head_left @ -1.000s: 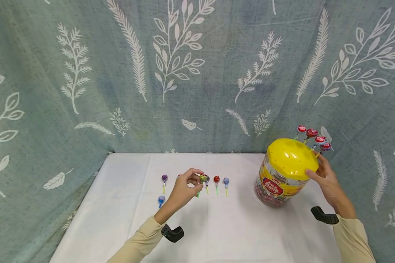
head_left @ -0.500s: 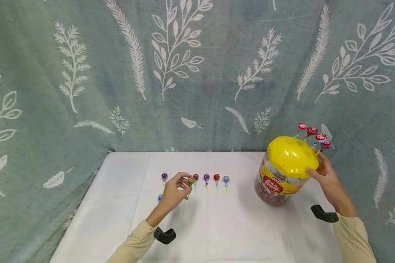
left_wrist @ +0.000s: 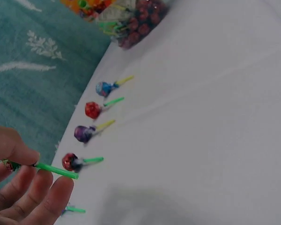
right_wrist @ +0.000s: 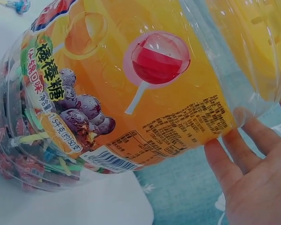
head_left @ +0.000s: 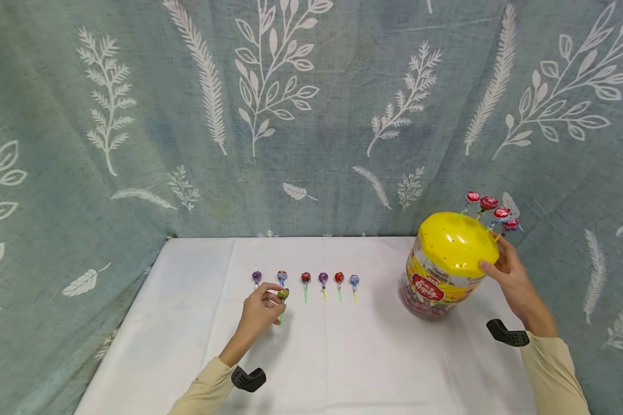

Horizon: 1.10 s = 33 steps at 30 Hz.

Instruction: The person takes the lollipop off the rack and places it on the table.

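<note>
My left hand (head_left: 259,311) pinches a green-wrapped lollipop (head_left: 283,294) just above the white table, near the left part of a row of lollipops. In the left wrist view, its green stick (left_wrist: 58,171) pokes out past the fingertips, while most of the wrapped head is hidden. My right hand (head_left: 514,282) grips a large clear candy jar (head_left: 428,288) near the top, its thumb at the edge of the yellow lid (head_left: 457,242). The jar leans toward that hand. Several lollipops (head_left: 488,203) stick up from the lid's far right side.
Along the row lie a purple lollipop (head_left: 256,276), a blue one (head_left: 282,276), a dark red one (head_left: 306,278), another purple one (head_left: 323,278), a red one (head_left: 339,278) and a pale blue one (head_left: 354,280). A patterned curtain (head_left: 311,138) hangs behind the table (head_left: 374,369).
My left hand has moved left and slightly nearer with the green lollipop, uncovering the dark red and blue ones. A blue lollipop nearer me is now hidden by it. The right hand keeps its hold.
</note>
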{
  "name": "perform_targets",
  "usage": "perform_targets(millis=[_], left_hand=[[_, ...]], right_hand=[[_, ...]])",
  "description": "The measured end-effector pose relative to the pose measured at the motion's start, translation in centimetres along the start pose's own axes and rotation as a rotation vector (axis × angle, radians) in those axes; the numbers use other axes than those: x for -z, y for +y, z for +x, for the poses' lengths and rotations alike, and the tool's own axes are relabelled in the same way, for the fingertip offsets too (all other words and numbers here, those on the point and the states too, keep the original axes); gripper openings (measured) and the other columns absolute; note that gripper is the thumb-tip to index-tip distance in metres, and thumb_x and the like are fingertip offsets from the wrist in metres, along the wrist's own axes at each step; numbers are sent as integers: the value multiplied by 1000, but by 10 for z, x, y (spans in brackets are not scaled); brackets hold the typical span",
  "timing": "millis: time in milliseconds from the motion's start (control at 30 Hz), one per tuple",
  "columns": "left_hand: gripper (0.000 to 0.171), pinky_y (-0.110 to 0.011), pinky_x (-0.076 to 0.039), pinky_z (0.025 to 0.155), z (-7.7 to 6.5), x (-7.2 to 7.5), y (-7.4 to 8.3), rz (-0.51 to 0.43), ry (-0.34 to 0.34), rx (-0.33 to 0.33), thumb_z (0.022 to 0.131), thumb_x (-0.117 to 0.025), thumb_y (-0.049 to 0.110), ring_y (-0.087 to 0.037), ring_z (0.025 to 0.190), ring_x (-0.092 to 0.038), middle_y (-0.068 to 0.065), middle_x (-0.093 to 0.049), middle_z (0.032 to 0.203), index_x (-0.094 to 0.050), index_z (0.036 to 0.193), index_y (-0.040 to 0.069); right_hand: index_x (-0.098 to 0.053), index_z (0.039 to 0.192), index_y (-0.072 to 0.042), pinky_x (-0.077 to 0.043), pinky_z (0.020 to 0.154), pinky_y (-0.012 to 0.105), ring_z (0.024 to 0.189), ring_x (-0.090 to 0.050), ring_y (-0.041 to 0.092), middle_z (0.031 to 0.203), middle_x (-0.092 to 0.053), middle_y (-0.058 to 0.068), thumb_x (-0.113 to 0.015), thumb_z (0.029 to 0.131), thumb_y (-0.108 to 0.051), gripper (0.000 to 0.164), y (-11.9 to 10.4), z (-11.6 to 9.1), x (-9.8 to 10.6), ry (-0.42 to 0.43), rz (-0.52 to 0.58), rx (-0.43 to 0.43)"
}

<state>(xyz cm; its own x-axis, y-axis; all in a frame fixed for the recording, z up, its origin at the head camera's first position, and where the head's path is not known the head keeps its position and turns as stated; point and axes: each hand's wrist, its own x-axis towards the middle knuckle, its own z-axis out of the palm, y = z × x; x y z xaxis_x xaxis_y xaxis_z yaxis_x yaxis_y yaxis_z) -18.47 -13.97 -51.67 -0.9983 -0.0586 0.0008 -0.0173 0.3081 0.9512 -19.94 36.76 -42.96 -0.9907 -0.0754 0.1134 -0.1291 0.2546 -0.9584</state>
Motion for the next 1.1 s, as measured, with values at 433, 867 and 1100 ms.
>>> perform_targets(millis=[433,867,1100], left_hand=[[33,-37,-54,46,-5,-6,-26,70,40,81,75,-67,-5,-19,49,-61,-9,-61,75,-60,108,-1],[34,-35,-53,43,-15,-11,-44,122,-13,118,70,-71,-9,-17,48,-57,-8,-56,72,-60,102,-8],[33,-33,-53,43,-10,-7,-36,156,7,105,71,-71,-7,-19,46,-58,-9,-56,76,-61,103,-9]], right_hand=[[-7,151,-32,-3,107,65,118,-37,3,155,-15,12,-50,98,-18,69,2,2,0,9,31,-19],[-6,151,-33,-4,105,68,118,-36,4,153,-15,19,-51,98,-19,71,3,1,-2,7,20,-39],[-6,151,-32,-5,105,68,118,-36,4,152,-16,19,-51,98,-18,70,3,2,1,11,26,-38]])
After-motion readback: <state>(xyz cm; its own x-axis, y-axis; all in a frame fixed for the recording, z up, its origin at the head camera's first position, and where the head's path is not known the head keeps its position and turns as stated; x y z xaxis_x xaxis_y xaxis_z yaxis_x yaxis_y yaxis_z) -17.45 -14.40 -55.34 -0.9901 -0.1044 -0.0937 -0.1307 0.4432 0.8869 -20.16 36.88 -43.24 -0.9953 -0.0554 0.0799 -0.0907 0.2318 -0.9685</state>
